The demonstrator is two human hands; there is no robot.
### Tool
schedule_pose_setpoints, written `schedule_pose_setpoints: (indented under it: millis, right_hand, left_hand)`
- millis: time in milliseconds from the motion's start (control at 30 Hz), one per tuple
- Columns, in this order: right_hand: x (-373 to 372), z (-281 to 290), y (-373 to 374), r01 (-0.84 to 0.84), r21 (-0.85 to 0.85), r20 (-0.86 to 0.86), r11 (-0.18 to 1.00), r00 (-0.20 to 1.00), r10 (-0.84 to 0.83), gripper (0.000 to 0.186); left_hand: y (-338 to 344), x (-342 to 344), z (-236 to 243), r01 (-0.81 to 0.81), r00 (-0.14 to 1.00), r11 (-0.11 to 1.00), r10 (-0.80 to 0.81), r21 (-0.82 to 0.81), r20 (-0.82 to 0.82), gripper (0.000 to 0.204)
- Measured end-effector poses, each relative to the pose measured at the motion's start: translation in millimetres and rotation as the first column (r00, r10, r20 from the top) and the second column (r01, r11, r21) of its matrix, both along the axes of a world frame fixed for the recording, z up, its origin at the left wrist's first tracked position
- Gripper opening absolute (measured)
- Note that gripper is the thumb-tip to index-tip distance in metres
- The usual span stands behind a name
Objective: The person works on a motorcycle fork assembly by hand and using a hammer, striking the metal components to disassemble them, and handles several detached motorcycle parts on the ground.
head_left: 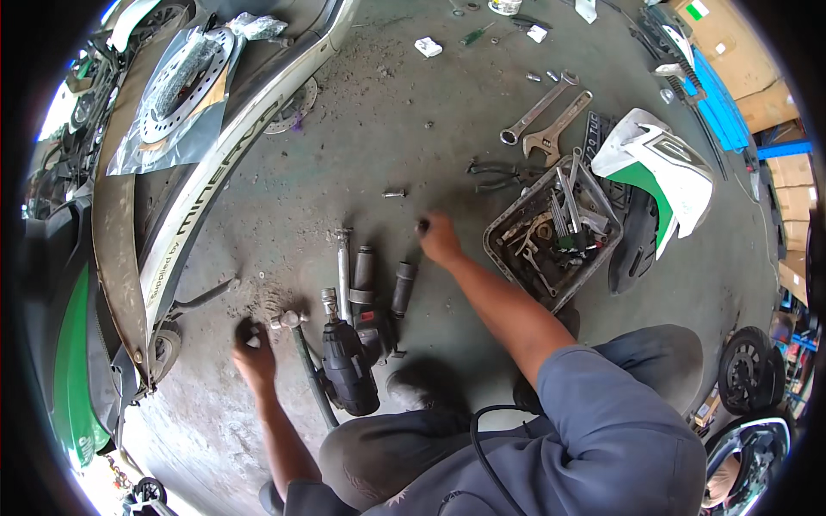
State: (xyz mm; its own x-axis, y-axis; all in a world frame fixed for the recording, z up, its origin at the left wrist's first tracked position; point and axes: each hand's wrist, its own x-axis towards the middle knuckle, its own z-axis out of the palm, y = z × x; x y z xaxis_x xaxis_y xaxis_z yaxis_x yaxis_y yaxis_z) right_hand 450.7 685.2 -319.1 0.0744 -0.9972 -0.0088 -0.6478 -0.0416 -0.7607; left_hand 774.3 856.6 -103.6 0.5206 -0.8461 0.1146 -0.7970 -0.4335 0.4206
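Floor (361,155) carries the tools, with clock hours read from the middle of the view. Between two and three o'clock sits a tool tray (527,199) of loose spanners, likely heavy and rattly, best gripped by opposite rims. At seven o'clock lies an impact wrench (350,374), dense and rigid by its looks; the grip and body would take the weight better than the slim nose. Beside it, toward eight o'clock, the hammer (305,353) should feel head-heavy, so hold it low on the handle. The left hand (254,357) is just beside the hammer head, fingers curled; the right hand (440,239), near the centre toward two o'clock, is also curled. Dark blur at both fingertips means I cannot tell whether either grasps anything. Toward six, a dark tube (402,290) looks stiff, perhaps greasy; grasp it mid-length. Near half past eleven, the bolt (394,194) seems light, hard and apt to roll: pinch its shank.
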Motion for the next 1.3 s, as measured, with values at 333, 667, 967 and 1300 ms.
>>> schedule_pose_setpoints:
  millis: [333,667,967,1300]
  right_hand:
    - [-112.3,41.3,-127.1,0.024,0.065,-0.442,0.998,0.897,0.007,0.044]
    - [-140.7,-2.4,-175.3,-0.080,0.409,0.375,0.909,0.923,-0.088,0.022]
    - [-8.0,20.1,-112.3,-0.517,-0.038,-0.175,0.855,0.846,0.503,0.036]
    - [18.5,63.9,-100.0,-0.472,0.299,0.895,0.829,0.440,-0.073,0.019]
  left_hand:
    - [-264.5,-122.6,172.1,0.722,0.626,0.663,-0.508,-0.196,0.591,0.026]
    - [-352.7,-115.4,163.6,0.750,0.571,0.662,-0.661,0.018,0.486,0.026]
    - [-351.5,-99.7,150.4,0.722,0.637,0.686,-0.612,-0.086,0.470,0.018]
    - [-356.4,-95.7,146.1,0.831,0.426,0.555,-0.603,-0.028,0.675,0.018]
